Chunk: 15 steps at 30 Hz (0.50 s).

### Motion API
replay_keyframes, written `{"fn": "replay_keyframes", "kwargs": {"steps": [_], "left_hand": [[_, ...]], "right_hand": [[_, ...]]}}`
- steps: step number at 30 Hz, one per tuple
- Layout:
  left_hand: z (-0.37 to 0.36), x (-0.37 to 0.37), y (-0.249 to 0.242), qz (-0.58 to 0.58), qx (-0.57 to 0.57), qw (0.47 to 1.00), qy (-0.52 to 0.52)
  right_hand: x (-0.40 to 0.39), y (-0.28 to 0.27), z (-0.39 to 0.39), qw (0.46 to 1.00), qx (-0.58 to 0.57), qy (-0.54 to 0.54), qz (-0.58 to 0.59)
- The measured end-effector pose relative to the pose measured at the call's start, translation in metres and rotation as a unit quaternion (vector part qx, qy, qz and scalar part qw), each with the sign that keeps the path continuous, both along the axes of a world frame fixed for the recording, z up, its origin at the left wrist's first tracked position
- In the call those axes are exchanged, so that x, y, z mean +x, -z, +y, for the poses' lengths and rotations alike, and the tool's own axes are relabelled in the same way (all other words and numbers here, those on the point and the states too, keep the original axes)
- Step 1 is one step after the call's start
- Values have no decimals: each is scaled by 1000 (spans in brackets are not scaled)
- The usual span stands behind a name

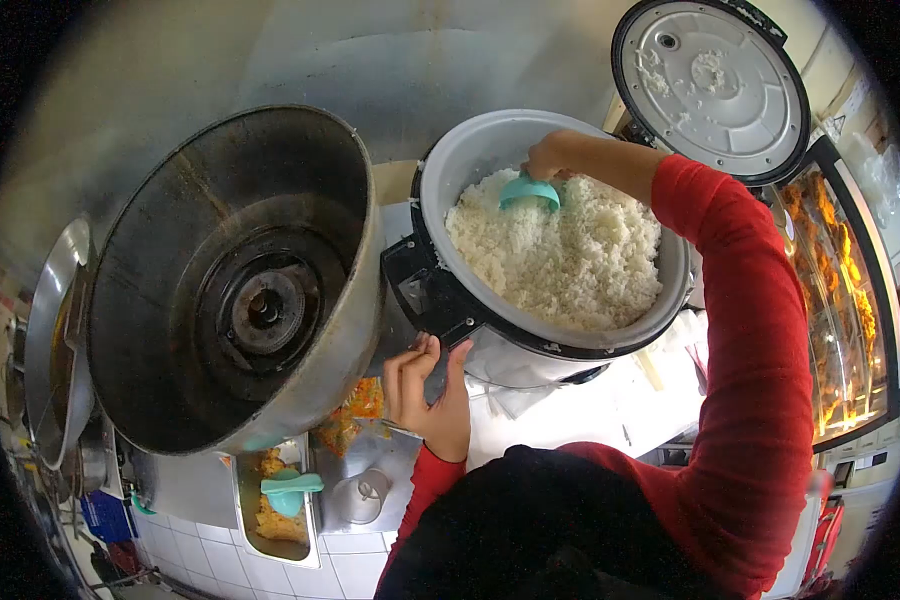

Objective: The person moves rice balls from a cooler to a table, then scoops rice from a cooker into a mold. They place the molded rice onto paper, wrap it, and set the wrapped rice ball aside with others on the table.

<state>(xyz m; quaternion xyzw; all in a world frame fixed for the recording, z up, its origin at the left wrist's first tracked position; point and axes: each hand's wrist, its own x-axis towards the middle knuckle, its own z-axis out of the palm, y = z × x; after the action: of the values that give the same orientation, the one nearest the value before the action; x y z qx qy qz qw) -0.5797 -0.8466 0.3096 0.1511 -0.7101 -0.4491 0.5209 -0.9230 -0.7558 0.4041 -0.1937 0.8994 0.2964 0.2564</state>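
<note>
Rice (610,250) lies deep in the cooker (433,200), near the middle of my view and slightly right, with the lid (745,110) raised at the far right. I see the right hand (553,157) clenched around a teal scoop (522,188), which sits inside the cooker toward its far side, its bowl in the rice. I judge the scooping to be underway: the lid is open and the scoop is in, but plenty of rice remains outside its bowl, and I see no filled scoop lifted clear. The scoop's mouth seems to face the near side and down into the rice; its handle is hidden by the fingers, so I can't fix its long axis with certainty. The left hand (435,405) has its fingers partly curled at the near corner of the black latch (420,285); I can't tell whether it grips or just steadies. Left of the cooker, I have a big pot (160,310), with a food tray (315,505) nearer me, holding another scoop (290,490).
</note>
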Motion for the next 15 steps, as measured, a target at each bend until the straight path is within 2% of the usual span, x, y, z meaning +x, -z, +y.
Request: {"fn": "replay_keyframes", "kwargs": {"steps": [7, 10, 13, 15], "left_hand": [[5, 1, -6, 10, 44, 999, 22], [6, 1, -10, 16, 55, 998, 29], [7, 1, -10, 24, 58, 997, 32], [7, 2, -12, 24, 56, 997, 37]], "right_hand": [[40, -12, -3, 999, 14, -29, -10], [38, 7, -6, 999, -2, -34, -8], [62, -1, -11, 999, 12, -39, 29], [71, 2, -6, 998, -24, -54, 18]]}}
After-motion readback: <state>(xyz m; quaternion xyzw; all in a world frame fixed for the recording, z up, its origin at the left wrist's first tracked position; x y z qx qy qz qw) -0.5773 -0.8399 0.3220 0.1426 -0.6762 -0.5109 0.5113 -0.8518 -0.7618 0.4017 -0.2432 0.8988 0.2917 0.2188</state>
